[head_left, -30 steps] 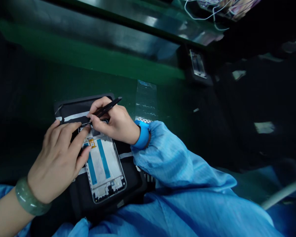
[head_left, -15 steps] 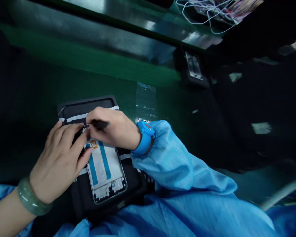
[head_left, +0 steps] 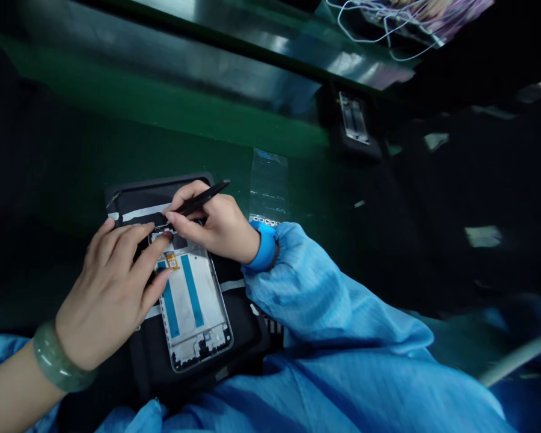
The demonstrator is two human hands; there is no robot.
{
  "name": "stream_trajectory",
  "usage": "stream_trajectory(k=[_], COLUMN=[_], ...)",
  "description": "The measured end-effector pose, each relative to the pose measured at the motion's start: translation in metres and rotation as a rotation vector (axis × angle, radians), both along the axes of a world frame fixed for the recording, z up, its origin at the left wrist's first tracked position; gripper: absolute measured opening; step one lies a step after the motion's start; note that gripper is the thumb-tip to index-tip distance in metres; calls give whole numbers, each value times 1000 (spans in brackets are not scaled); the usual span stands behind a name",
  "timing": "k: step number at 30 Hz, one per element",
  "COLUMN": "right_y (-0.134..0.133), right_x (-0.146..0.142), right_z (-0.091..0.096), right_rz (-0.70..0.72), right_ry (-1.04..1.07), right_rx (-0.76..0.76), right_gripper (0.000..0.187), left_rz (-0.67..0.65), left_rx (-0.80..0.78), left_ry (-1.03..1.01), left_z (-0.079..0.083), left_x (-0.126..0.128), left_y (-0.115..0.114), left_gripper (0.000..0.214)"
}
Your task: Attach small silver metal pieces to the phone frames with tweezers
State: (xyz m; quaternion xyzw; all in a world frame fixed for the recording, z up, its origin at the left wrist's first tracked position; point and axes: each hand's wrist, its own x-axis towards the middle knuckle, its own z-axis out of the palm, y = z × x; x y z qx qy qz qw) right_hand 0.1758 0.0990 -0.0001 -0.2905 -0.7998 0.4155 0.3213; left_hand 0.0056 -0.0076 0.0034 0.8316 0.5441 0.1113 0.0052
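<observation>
The fingers (head_left: 192,230) of your right hand (head_left: 228,225) are pinched on a slim black tool (head_left: 207,195), its lower end at the far edge of the phone frame (head_left: 210,288); those of your left hand (head_left: 103,294) are apart, laid over the frame's far left part, with nothing seen clamped between them; the frame lies on a black holder (head_left: 148,193) close to you, its far end slanting left.

Two blue strips (head_left: 192,291) run along the frame and an orange piece (head_left: 172,261) sits beside your left thumb, so these look done; the far end seems to be the part in hand, not yet finished by my judgement; the inside lies uncovered; your fingers hide too much to tell what is left there.

The green worktop (head_left: 198,147) is dimly lit; a clear strip (head_left: 269,177) lies right of the holder, its near end by your blue wristband (head_left: 265,248); farther right, a second frame (head_left: 354,118) rests on a dark block (head_left: 366,150); a shiny metal ledge (head_left: 184,63) crosses the far side; pale cables (head_left: 401,36) are heaped far right; the room's right side is too dark to make out.
</observation>
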Motion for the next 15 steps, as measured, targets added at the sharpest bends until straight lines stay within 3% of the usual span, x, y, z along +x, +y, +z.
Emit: stream_trajectory(k=[8, 15], right_y=[1, -2], right_x=[1, -5], right_z=[-1, -2], right_rz=[23, 28], right_ry=[11, -98], right_rx=[205, 358], right_gripper=[10, 11], left_rz=[-13, -19], left_rx=[47, 73], left_ry=[6, 29], left_z=[-2, -5], left_x=[-1, -3], left_y=[1, 2], left_gripper=[44, 42])
